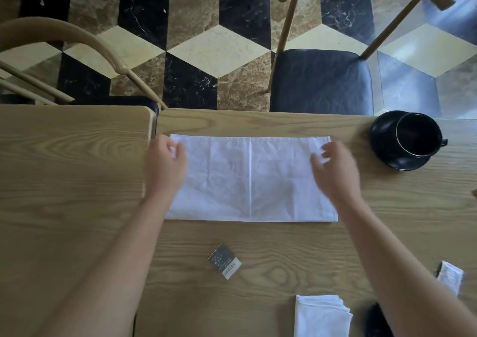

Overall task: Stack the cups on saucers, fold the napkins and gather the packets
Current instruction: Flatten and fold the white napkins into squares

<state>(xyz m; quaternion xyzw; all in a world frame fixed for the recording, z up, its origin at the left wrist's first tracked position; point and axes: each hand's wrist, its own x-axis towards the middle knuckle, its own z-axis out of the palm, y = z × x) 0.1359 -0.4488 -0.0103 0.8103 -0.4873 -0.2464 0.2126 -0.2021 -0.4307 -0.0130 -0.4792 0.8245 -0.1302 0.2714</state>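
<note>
Nearest the camera, a second napkin (321,316) already lies folded on the table (77,182), a white packet (449,276) just to its right and a dark packet (225,261) off to its left. Beyond them sits the main event: the white napkin (250,179), halved into a long strip, its long axis running left to right. The left hand (165,166) is on the strip's left end, the right hand (335,169) on its right end, fingers loosely curled over the far corners; a true pinch can't be told through the blur. Either end could swing across to the other, by my reckoning. Farther right, the black cup (418,134) stands on its saucer (382,135).
</note>
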